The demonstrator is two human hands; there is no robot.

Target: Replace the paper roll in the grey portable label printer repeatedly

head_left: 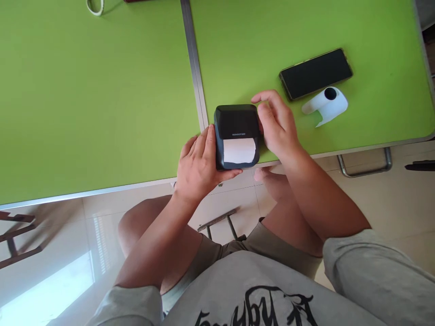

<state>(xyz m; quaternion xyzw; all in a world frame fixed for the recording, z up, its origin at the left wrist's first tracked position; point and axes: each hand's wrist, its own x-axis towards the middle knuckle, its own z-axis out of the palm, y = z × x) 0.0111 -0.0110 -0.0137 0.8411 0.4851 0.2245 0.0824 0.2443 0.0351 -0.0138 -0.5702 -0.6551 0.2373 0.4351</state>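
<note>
A small black label printer sits at the table's front edge, with white paper showing in the opening at its near end. Along its left side lie the fingers of my left hand, and the thumb reaches across the near edge, gripping the printer. My right hand is at the printer's right side, its index finger and thumb apart and loosely bent. The lower fingers of that hand are partly hidden, close against the printer's side; whether they press on it I cannot tell.
On the green table, right of my hands, lie a black phone and a loose roll of white paper, partly unrolled. A metal strip divides the tabletop. A white loop lies at the far left edge of view.
</note>
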